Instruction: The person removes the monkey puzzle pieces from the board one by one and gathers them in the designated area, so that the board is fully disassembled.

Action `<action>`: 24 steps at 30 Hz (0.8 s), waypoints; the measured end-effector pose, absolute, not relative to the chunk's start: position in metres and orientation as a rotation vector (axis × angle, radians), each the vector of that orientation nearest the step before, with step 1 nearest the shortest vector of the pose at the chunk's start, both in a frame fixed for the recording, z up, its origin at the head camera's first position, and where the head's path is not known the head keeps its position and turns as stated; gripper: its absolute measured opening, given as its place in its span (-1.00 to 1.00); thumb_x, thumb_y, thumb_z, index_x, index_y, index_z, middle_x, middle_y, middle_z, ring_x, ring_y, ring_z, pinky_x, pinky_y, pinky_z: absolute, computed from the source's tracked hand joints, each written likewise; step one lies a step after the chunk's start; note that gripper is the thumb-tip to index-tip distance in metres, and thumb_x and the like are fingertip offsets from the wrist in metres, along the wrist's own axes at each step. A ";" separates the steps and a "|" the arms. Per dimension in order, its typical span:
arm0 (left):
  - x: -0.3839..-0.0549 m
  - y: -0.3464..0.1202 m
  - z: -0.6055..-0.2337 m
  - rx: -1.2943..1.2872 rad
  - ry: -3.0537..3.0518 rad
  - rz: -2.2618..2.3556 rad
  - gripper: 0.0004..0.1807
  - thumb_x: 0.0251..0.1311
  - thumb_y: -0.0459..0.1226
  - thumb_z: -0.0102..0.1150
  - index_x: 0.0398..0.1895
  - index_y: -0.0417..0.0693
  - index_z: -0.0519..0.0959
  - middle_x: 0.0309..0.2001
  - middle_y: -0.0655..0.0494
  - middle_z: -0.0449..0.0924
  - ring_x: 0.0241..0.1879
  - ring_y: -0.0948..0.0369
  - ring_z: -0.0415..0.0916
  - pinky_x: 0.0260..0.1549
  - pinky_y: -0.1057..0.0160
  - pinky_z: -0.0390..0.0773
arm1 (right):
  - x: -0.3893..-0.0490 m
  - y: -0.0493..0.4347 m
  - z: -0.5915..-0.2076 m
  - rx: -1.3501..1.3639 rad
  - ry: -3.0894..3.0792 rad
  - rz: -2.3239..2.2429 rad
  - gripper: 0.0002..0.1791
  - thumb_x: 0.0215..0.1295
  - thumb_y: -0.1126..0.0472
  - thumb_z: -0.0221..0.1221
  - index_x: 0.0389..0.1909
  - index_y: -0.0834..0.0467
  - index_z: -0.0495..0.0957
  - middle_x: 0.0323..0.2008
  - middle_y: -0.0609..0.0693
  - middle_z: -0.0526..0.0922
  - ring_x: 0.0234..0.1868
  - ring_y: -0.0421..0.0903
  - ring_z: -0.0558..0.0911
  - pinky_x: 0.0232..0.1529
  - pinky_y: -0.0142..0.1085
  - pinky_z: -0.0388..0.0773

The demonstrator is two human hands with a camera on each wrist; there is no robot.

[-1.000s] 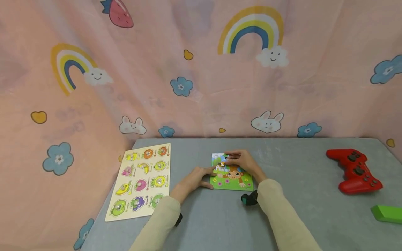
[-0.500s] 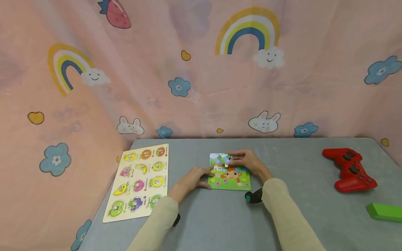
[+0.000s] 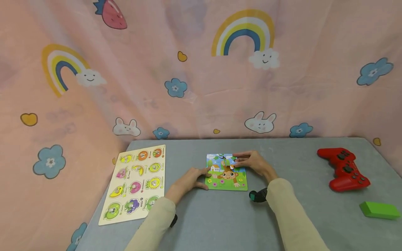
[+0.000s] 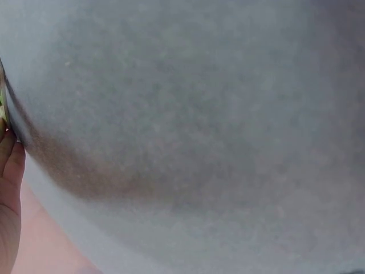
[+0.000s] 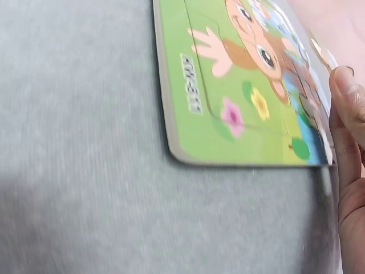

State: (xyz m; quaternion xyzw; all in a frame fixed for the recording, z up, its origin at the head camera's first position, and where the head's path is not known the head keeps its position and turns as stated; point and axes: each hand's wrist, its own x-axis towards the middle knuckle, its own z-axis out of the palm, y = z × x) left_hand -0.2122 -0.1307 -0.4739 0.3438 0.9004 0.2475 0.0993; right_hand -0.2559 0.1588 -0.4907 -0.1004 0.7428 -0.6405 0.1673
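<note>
A jigsaw puzzle board (image 3: 224, 184) with a monkey, house and flowers lies on the table in the head view. My left hand (image 3: 190, 179) is at its left edge, fingertips touching the board and thumb by the lower left side. Only part of the left hand (image 4: 10, 188) shows in its wrist view. Over the board's upper right corner, my right hand (image 3: 252, 162) pinches a puzzle piece (image 3: 230, 161), tilted over the picture. In the right wrist view the puzzle board (image 5: 245, 137) runs up to the right thumb (image 5: 345, 83); the other fingertips are partly hidden.
On the left lies a fruit peg puzzle (image 3: 133, 186). A red game controller (image 3: 343, 169) and a green block (image 3: 379, 210) lie on the right of the grey table (image 3: 220, 223). Behind hangs a pink patterned curtain (image 3: 204, 104).
My right hand has moved to the right across the top of the board, with the piece in its fingers. The left hand stays at the board's left edge. The head view has shifted slightly.
</note>
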 end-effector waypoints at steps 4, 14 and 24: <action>-0.213 -0.130 -0.474 1.026 2.651 0.753 -0.36 -0.03 -0.22 0.41 0.18 -0.25 0.50 0.07 0.00 0.60 0.23 0.07 0.39 0.24 0.15 0.34 | -0.255 0.165 -0.492 -0.277 2.135 -1.814 -0.41 0.08 0.38 0.36 0.16 0.46 0.44 0.14 0.32 0.51 -0.08 -0.19 0.63 -0.05 -0.39 0.58; -0.212 -0.131 -0.471 1.055 2.644 0.752 -0.31 -0.02 -0.24 0.41 0.22 -0.31 0.44 0.03 -0.02 0.63 0.21 0.06 0.42 0.22 0.13 0.37 | -0.253 0.182 -0.494 -0.233 2.160 -1.811 -0.39 0.08 0.35 0.37 0.18 0.43 0.44 0.19 0.34 0.46 -0.03 -0.15 0.62 -0.03 -0.35 0.58; -0.209 -0.132 -0.470 1.032 2.644 0.730 -0.24 0.00 -0.22 0.40 0.29 -0.32 0.37 0.02 0.03 0.64 0.19 0.07 0.42 0.22 0.08 0.35 | -0.249 0.203 -0.496 -0.268 2.165 -1.781 -0.38 0.16 0.29 0.33 0.22 0.42 0.40 0.24 0.37 0.38 0.03 -0.17 0.58 0.01 -0.38 0.55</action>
